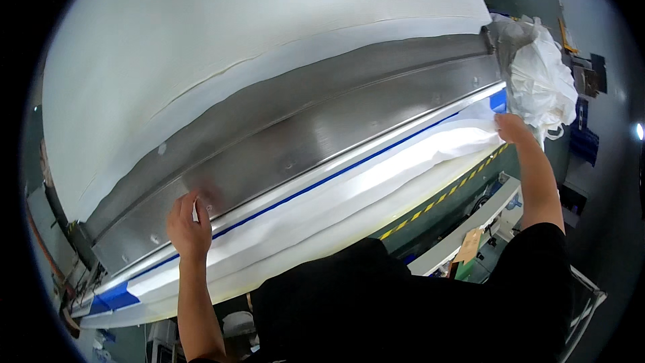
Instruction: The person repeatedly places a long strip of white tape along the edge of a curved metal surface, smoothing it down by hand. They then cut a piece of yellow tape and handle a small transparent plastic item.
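Note:
In front of me a long white sheet of cloth or film (376, 178) lies along the near edge of a grey metal plate (322, 128). My right hand (512, 128) is at the sheet's right end, fingers pinched on its edge, close to a blue patch (498, 101). Farther left, my left hand (190, 223) hovers over the plate's near edge, fingers loosely curved and thumb apart. A small pale spot shows between thumb and fingers; I cannot make out whether it is a thing or a highlight. A blue line (322, 180) runs along the pale rail (403, 128) between plate and sheet.
Beyond the plate spreads a large white sheet (269, 13). A crumpled white plastic bag (544, 74) sits at the right end. Another blue patch (114, 298) is at the left end. Yellow-black striped tape (443, 196) and a white cart-like frame (463, 228) are at the near right.

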{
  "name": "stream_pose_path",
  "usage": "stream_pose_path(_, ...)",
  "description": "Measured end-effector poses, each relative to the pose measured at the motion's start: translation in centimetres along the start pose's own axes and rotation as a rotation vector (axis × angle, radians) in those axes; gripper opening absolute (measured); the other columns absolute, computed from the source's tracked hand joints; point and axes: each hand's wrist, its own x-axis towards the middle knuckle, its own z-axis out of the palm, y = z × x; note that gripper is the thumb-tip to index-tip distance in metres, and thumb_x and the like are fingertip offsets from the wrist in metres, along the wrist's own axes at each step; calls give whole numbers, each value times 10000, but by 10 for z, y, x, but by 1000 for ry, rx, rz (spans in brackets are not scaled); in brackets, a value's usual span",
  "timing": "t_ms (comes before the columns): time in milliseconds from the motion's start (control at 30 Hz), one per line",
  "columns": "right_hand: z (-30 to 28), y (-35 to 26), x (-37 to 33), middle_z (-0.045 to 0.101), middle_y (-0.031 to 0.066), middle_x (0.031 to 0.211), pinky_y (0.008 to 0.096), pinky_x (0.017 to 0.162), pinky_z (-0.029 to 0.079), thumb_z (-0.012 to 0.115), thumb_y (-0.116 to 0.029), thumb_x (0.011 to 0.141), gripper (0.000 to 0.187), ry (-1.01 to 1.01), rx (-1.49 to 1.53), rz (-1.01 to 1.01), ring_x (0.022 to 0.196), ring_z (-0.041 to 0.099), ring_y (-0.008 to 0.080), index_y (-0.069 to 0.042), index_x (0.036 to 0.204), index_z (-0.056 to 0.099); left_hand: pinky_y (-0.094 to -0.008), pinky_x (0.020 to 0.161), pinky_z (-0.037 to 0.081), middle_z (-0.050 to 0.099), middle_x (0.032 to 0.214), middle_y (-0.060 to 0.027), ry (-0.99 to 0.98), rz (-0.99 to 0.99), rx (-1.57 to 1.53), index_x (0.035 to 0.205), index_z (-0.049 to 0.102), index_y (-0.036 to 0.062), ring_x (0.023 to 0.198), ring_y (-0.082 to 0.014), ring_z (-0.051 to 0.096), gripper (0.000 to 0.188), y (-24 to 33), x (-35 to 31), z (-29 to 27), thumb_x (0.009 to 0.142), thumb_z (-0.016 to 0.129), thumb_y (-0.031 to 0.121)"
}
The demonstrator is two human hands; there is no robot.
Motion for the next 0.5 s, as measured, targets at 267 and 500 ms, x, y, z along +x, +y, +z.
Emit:
stream_pose_path(267, -4, 1, 28, 663, 140, 941, 432, 822, 493, 673, -168, 762, 322, 129, -40, 32, 936, 637, 321, -68, 1052, 576, -384, 724, 501, 650, 977, -115, -43, -49, -17, 1041, 630, 103, 885, -328, 626, 208, -19, 8, 2, 843, 584, 58)
stream_pose_path(500, -31, -11, 26, 657, 135, 1012, 456, 831, 495, 648, -214, 802, 301, 219, 50, 319, 969, 635, 317, -73, 1058, 574, -358, 729, 503, 661, 1016, -137, 132, -206, -56, 1117, 627, 44, 870, -269, 640, 236, -95, 5, -11, 897, 570, 105)
